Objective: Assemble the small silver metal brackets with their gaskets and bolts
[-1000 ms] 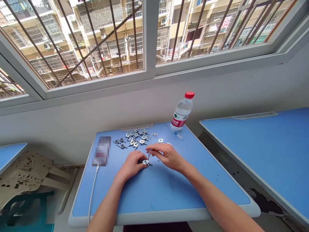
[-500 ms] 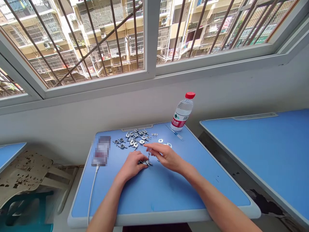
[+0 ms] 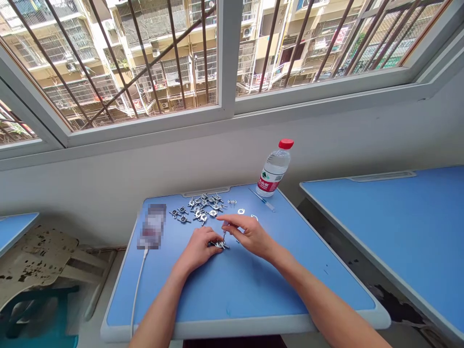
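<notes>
Left hand (image 3: pixel 197 249) pinches fitting (image 3: pixel 221 245) flat on desk (image 3: pixel 235 285) — small, stiff, light, likely slippery metal; right hand (image 3: pixel 250 235) pinches thin pin (image 3: pixel 224 234) — best gripped near tip.

classroom-type room, upper floor of a city block: blue school-desk worktop (image 3: pixel 232 290) with pencil groove, same kind of desk right (image 3: pixel 398 217) and left (image 3: pixel 14 229), worn stained chair (image 3: pixel 36 256), plain white wall under wide barred window (image 3: pixel 224 58), apartment blocks with caged balconies (image 3: pixel 152 72) outside; water bottle (image 3: pixel 273 169) and small metal hardware (image 3: pixel 203 208) on the worktop
</notes>
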A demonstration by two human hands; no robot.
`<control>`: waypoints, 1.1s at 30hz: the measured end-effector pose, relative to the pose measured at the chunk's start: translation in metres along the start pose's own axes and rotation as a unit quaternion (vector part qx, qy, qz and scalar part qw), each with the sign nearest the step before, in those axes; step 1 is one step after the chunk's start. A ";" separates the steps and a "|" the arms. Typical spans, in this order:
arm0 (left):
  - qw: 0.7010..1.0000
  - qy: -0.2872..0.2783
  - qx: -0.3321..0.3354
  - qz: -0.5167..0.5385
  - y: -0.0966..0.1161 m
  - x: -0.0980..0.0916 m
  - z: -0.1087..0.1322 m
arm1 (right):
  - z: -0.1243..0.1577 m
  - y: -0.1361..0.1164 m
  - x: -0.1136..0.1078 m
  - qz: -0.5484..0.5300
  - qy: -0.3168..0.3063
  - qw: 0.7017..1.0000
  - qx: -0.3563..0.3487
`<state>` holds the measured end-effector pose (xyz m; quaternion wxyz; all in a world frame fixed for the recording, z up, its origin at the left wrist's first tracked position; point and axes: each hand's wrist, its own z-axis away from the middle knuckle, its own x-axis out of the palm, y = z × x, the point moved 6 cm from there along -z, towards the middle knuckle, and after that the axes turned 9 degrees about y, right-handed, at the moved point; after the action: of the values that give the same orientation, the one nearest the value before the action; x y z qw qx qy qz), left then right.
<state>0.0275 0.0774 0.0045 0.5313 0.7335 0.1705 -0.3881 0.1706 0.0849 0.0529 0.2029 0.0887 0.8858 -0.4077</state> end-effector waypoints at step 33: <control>1.000 0.002 0.000 -0.007 -0.002 0.001 0.000 | -0.004 0.003 -0.010 0.000 -0.070 0.997 0.032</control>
<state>0.0274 0.0782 0.0026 0.5281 0.7331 0.1765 -0.3906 0.1797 0.0895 0.0576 0.2618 0.0664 0.8560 -0.4409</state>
